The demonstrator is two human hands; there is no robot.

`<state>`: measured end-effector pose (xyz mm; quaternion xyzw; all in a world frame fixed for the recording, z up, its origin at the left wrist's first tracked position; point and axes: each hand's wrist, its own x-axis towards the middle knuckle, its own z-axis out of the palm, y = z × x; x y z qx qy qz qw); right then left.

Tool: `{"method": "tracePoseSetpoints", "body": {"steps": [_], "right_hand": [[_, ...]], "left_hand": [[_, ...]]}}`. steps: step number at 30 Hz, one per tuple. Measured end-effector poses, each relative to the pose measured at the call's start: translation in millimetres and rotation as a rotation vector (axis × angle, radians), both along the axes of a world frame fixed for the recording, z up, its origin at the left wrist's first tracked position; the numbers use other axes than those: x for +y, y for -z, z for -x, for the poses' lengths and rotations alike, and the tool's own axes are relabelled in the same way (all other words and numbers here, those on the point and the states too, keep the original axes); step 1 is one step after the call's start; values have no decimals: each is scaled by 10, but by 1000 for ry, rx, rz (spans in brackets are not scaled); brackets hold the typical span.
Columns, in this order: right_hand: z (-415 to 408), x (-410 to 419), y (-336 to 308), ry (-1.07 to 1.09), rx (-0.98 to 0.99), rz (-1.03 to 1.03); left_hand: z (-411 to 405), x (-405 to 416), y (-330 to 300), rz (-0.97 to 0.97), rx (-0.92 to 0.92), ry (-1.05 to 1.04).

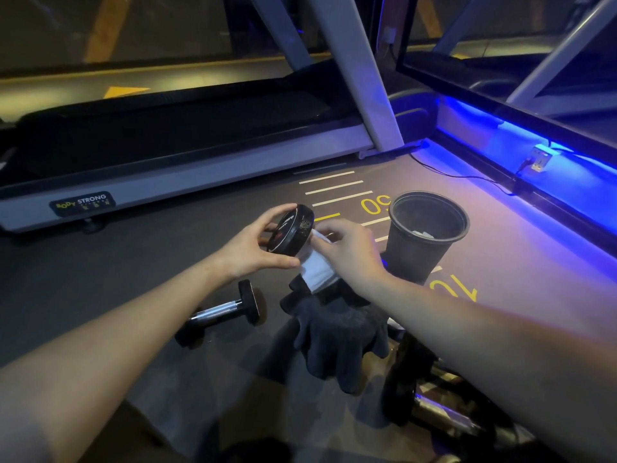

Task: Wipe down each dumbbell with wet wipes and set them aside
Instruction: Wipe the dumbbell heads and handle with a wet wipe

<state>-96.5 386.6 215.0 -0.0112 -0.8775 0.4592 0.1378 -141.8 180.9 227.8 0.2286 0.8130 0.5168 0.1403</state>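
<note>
My left hand (pixel 258 243) grips the black round end of a dumbbell (pixel 291 230), held up above the floor. Its bar is hidden behind a white wet wipe (pixel 317 270), which my right hand (pixel 350 253) holds wrapped around it just under the raised end. A second small dumbbell (pixel 222 310) with a chrome bar lies on the floor below my left hand. More dumbbells (pixel 430 406) lie at the lower right, partly hidden under my right forearm.
A black bin (pixel 425 235) holding white scraps stands on the floor just right of my hands. A dark cloth (pixel 337 332) lies heaped below the wipe. A treadmill (pixel 187 175) runs along the back. A blue-lit ledge (pixel 521 162) borders the right side.
</note>
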Motion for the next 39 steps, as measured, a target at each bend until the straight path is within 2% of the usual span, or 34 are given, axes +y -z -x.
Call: {"method": "tracePoseSetpoints", "body": {"steps": [9,15,20,28,31,36,39], "right_hand": [[12,-29,-22,-47,-48,140],[115,-19,-31,-123,-114,-122],[223,-20,-37,-150,-113,-43],[363,66,-275,-357,-371,-69],[400,14,-245,-386,-391,-96],[341,-134,-59,-183,-245,-214],[244,-172,-26,-77,-219,-209]], "left_hand": [[9,20,-27,0,-1,29],[23,27,-36,5,0,48],[20,22,-83,22,-1,56],[42,8,-92,51,1,88],[52,-6,-77,58,2,76],[61,-2,-75,33,4,74],[72,10,-102,15,-18,97]]}}
